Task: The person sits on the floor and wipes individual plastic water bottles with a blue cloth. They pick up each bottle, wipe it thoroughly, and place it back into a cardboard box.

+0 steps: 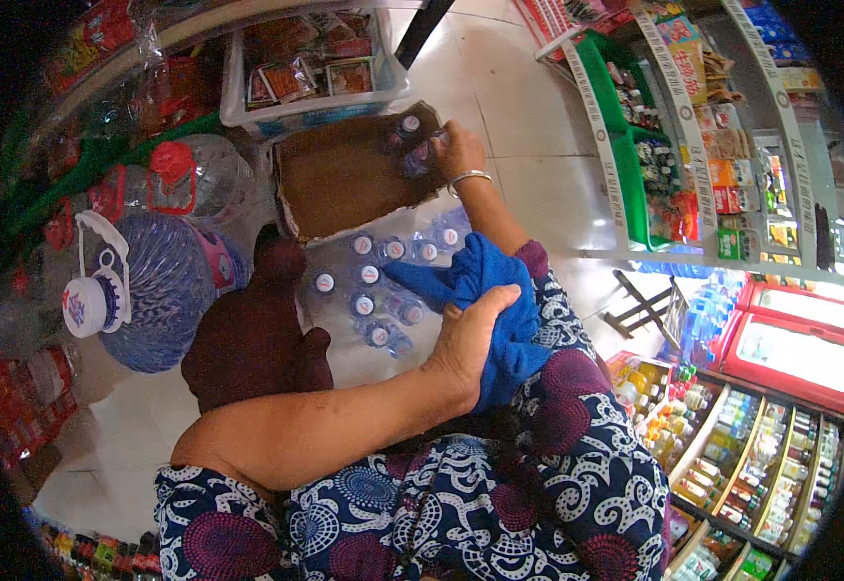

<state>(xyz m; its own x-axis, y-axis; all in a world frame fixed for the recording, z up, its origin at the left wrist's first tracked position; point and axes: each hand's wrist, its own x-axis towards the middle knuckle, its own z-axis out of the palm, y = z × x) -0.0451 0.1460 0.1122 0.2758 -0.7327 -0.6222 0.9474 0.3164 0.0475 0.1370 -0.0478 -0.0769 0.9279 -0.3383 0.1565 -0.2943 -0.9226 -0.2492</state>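
Observation:
My left hand (469, 341) is closed on a bunched blue cloth (498, 305) over my lap. Beyond it, my right hand (457, 151), with a bracelet at the wrist, grips a small plastic bottle (418, 158) at the right end of a shallow brown cardboard tray (349, 174). Another small bottle (409, 125) with a white cap is in that tray beside it. Between the tray and my left forearm, several small water bottles with white caps (370, 274) are grouped on a pale surface. The fingertips of my right hand are partly hidden.
A large water jug (164, 283) and a red-capped jug (211, 174) are at the left. Behind the tray is a translucent plastic bin (313, 102) of packets. Shelves with green baskets (614, 94) rise at the right; drink bottles (727, 465) fill a lower-right rack.

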